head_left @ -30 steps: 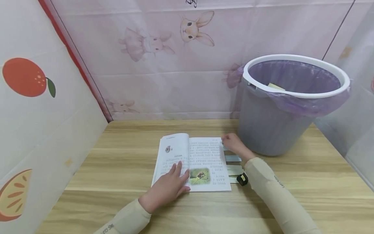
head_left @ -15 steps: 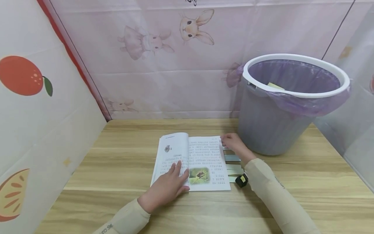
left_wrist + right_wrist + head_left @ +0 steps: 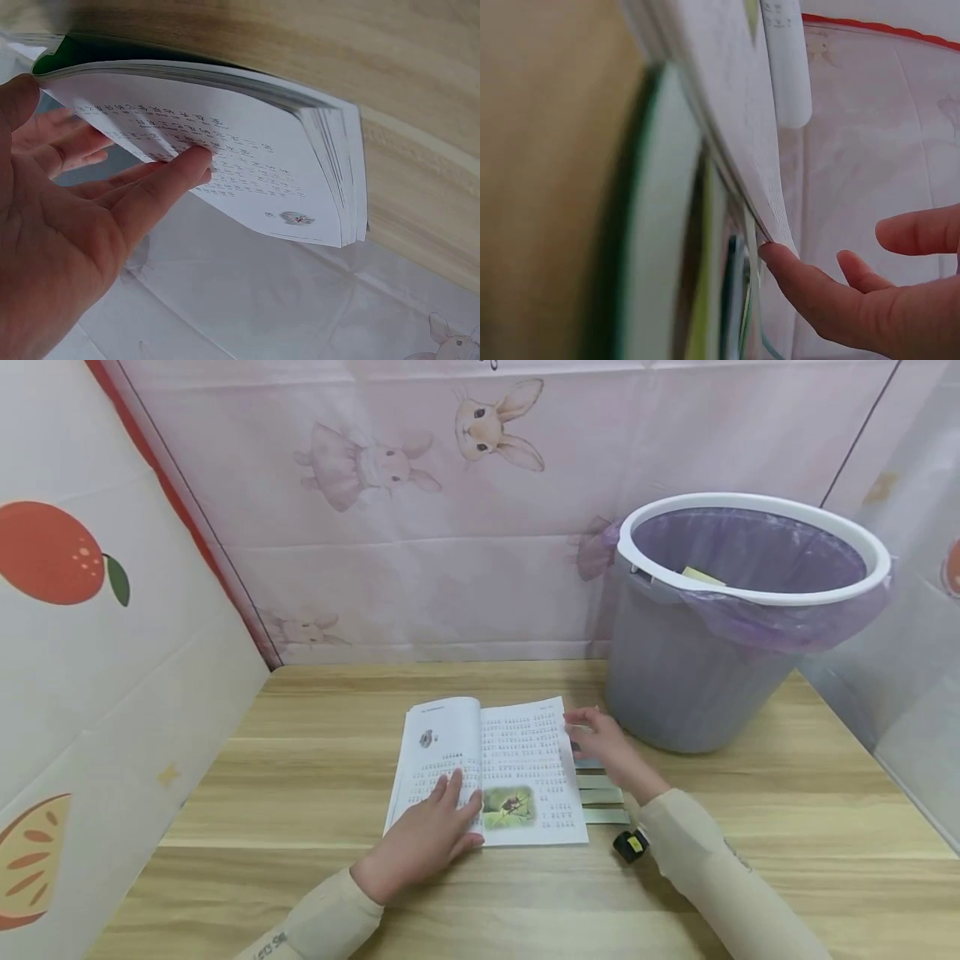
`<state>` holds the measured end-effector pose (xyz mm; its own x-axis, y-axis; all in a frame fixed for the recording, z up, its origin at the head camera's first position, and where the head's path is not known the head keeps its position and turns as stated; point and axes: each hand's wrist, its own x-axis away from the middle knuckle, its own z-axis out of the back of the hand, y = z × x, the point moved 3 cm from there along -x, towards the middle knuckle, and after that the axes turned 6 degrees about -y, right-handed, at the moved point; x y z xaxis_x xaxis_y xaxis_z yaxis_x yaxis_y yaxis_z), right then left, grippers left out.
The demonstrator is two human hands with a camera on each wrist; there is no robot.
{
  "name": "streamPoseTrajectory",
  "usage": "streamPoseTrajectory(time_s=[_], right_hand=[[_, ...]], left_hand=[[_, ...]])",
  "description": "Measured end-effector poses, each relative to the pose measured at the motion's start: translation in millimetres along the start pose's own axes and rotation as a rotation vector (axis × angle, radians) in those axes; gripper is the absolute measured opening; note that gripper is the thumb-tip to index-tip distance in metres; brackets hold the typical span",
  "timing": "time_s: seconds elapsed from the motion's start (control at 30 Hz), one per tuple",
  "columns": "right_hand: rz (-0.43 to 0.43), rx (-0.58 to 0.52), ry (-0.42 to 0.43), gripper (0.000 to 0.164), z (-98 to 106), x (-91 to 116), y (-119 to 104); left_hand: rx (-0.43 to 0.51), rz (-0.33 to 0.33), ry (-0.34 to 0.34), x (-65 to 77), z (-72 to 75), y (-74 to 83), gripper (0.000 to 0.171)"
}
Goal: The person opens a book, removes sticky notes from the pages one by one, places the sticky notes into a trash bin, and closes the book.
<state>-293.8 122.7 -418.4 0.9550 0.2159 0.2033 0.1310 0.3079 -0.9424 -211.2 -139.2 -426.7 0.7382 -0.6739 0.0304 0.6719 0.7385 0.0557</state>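
Observation:
An open book [image 3: 525, 760] lies on the table, with printed text and an insect picture on its right page. My left hand [image 3: 431, 835] rests on the left page near the spine, fingers stretched out; the left wrist view shows its fingertips [image 3: 199, 159] on the paper. At the upper right edge of the right page is my right hand [image 3: 603, 743]. In the right wrist view one fingertip [image 3: 776, 255] touches the page edge from the side, while the other fingers stand apart from it. Pale green strips [image 3: 602, 795] stick out from under the book's right side.
A grey bin [image 3: 667, 677] with a white rim and purple liner stands at the back right, close to my right hand. Something pale yellow [image 3: 702, 576] shows inside it. A small black box [image 3: 630, 845] with a yellow label sits by my right forearm. Printed cloth walls border the table.
My right hand has shifted slightly down and right, its fingers spreading from a closer grip at the corner. The right page's upper corner has risen a little. My left hand stays in place.

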Motion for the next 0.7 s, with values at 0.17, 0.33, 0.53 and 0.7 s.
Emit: streamPoseTrajectory(time_s=[0.17,0.33,0.53,0.7], right_hand=[[0.013,0.072,-0.035,0.044,-2.6,11.3,8.4],[0.073,0.175,0.003,0.038,1.7,31.6,4.6],[0.016,0.169,-0.049,0.028,-1.8,49.6,-1.6],[-0.040,0.114,-0.073,0.026,-7.0,51.7,0.4]], left_hand=[[-0.008,0.004,-0.009,-0.6,1.0,1.1,0.053],[0.006,-0.002,-0.016,-1.2,0.7,2.6,0.053],[-0.006,0.012,-0.009,-0.9,0.6,1.1,0.052],[0.013,0.011,-0.005,-0.2,0.1,0.3,0.053]])
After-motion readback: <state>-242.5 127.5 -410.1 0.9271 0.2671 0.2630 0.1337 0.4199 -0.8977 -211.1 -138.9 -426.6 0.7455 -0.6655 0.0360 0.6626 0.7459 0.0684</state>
